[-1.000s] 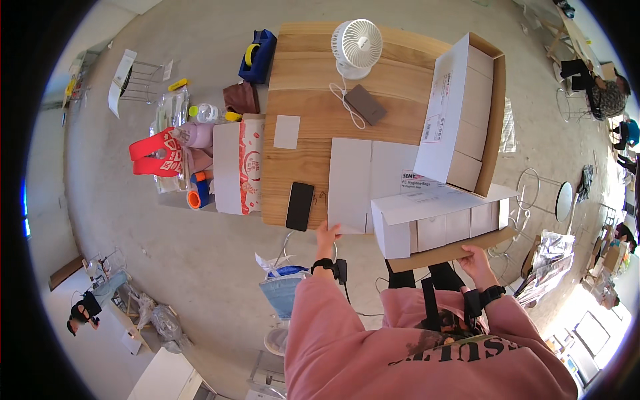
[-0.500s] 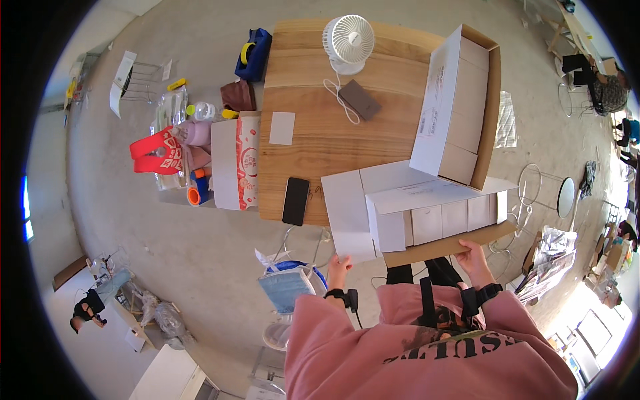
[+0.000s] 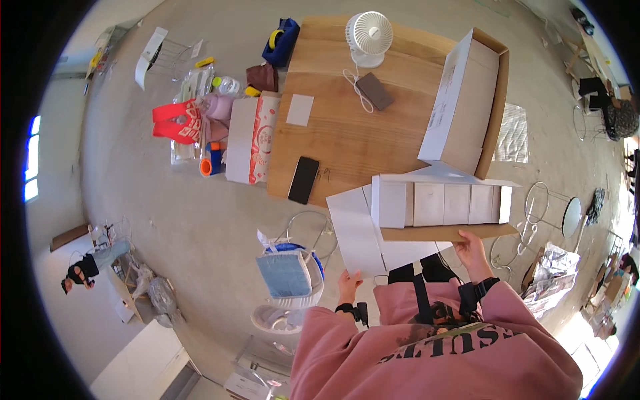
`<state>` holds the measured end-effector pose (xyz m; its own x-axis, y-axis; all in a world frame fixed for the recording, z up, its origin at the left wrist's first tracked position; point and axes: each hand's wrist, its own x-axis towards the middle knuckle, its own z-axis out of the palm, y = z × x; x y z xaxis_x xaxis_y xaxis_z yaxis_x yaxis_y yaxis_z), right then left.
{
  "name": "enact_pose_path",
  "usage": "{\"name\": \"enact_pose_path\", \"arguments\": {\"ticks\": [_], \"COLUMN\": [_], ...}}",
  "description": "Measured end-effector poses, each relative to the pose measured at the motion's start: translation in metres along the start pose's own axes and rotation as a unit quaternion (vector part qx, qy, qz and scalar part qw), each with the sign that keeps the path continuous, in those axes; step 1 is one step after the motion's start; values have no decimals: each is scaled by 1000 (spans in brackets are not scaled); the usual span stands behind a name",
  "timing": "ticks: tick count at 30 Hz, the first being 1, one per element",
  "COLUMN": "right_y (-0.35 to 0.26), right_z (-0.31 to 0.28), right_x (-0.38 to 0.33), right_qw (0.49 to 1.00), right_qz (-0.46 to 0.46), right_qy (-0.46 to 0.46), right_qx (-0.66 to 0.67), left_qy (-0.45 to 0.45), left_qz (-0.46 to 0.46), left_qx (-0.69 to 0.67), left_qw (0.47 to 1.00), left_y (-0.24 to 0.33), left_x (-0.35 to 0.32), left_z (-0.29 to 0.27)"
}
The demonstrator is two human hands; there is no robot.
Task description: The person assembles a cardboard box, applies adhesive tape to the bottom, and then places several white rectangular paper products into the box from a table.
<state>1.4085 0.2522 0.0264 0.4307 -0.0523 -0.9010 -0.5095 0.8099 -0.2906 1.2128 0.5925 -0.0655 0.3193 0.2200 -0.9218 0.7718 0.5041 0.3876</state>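
At the near right of the wooden counter [image 3: 353,150], an open white carton [image 3: 393,203] holds a row of small white boxes [image 3: 443,203], its brown flap [image 3: 433,233] folded out toward the person. The right hand [image 3: 472,253] pinches that flap near its right end, thumb and fingers closed over the edge. A flat white cardboard sheet [image 3: 355,230] sticks out from under the carton's left end, past the counter's near edge, and the left hand [image 3: 349,285] is at its near corner; the hand is so small in view that I cannot tell whether its grip is pressed together on the cardboard or merely touching. A larger carton [image 3: 443,107] stands just beyond on the right. A hard pull on the flap could crease or tear it, since its fold takes the strain, or could tip the carton and spill the boxes. The overhanging sheet could buckle if weight shifts onto it. The phone [image 3: 304,180] lies well clear, left of the sheet.
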Motion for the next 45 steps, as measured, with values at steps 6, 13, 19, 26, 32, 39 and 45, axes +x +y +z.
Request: {"name": "enact_pose_path", "arguments": {"ticks": [6,13,19,26,32,39,45], "right_y": [-2,0,17,32,47,128,252], "right_z": [4,3,16,-13,9,-43,-6], "right_x": [12,29,38,79,21,-81,-339], "right_qw": [999,993,989,986,993,510,251], "right_qz": [-9,19,14,4,53,-437,-502], "right_qy": [-45,-107,-140,-159,-100,-343,-574], "right_qx": [-1,38,41,47,12,-656,-596], "left_qy": [24,116,158,307,323,332,439], "left_qz": [10,41,72,158,236,360,473], "left_qx": [-64,-115,-142,-180,-227,-197,-51], "left_qw": [998,986,974,921,888,849,762], "left_y": [-68,-145,-188,-213,-217,-243,-216], "left_x": [-57,-160,-222,-332,-421,-453,-521], "left_z": [13,-44,-51,-116,-187,-259,-299]}}
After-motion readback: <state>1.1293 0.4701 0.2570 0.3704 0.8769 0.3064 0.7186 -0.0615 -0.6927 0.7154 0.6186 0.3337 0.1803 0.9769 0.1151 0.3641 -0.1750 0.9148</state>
